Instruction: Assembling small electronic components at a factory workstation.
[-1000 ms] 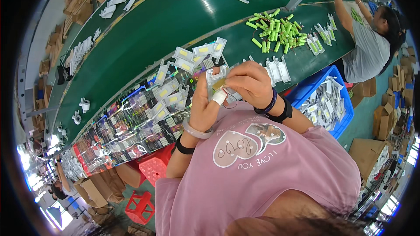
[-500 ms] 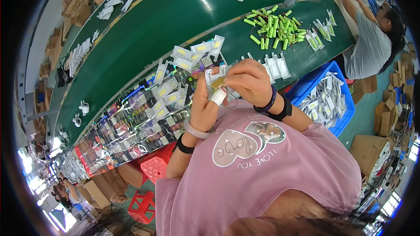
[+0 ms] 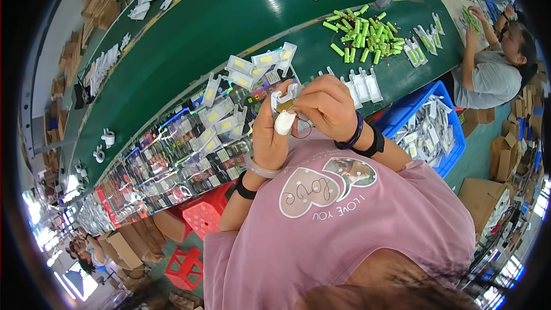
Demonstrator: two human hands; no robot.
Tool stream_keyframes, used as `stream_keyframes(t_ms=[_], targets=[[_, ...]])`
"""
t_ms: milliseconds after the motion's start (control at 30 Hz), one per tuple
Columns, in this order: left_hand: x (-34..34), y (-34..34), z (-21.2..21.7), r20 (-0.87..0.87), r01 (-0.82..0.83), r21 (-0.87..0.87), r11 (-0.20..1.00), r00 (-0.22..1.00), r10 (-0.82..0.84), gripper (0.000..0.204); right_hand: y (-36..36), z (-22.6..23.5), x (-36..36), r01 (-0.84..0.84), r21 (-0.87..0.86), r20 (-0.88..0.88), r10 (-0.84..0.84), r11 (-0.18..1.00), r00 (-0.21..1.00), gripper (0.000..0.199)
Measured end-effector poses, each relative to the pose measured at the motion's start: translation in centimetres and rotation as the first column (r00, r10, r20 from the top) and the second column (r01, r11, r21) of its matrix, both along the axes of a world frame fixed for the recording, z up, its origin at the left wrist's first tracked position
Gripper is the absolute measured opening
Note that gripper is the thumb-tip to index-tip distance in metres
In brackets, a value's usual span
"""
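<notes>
My left hand (image 3: pixel 268 136) is closed around a white plastic housing (image 3: pixel 276 97) in front of my chest. A small yellowish plate (image 3: pixel 285 105) sits at the housing's open side. A white covering (image 3: pixel 283 122) is on a digit of the left hand. My right hand (image 3: pixel 328 106) is closed in a pinch at the plate's edge, its fingertips partly hiding it. A thin dark wire (image 3: pixel 309 132) loops below the hands. Just beyond them, white housings with yellow strips (image 3: pixel 239 72) lie in a loose pile on the bench.
A heap of green cylindrical battery cells (image 3: pixel 364 35) lies on the green bench (image 3: pixel 402 72). White housings (image 3: pixel 363 86) stand in a row to the right. Beside me is a blue bin (image 3: pixel 453 155) full of white parts. A co-worker (image 3: pixel 493 66) sits at far right; a red stool (image 3: pixel 185 267) is lower left.
My hands stay nearly in place; the left hand's white covering has turned slightly and the right fingers have shifted a little on the plate. The co-worker's arms have drawn back, now holding green pieces.
</notes>
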State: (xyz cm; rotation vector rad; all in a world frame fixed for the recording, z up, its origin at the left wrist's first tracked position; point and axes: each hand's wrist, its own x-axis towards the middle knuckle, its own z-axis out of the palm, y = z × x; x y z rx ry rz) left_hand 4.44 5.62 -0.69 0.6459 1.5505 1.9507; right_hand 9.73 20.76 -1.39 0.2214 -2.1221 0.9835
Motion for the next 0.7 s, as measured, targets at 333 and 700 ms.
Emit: stream_keyframes(t_ms=[333, 700], targets=[[-0.8, -0.4, 0.1, -0.184, -0.158, -0.194, 0.968, 0.975, 0.122, 0.032, -1.1, -0.1, -0.7, 0.006, -0.014, 0.032, -0.005, 1.0, 0.999, 0.015], [-11.4, -0.5, -3.2, 0.296, -0.224, -0.186, 0.957, 0.916, 0.272, 0.041, 5.2, -1.8, -9.4, -0.157, 0.11, 0.459, 0.09, 0.982, 0.884, 0.02]])
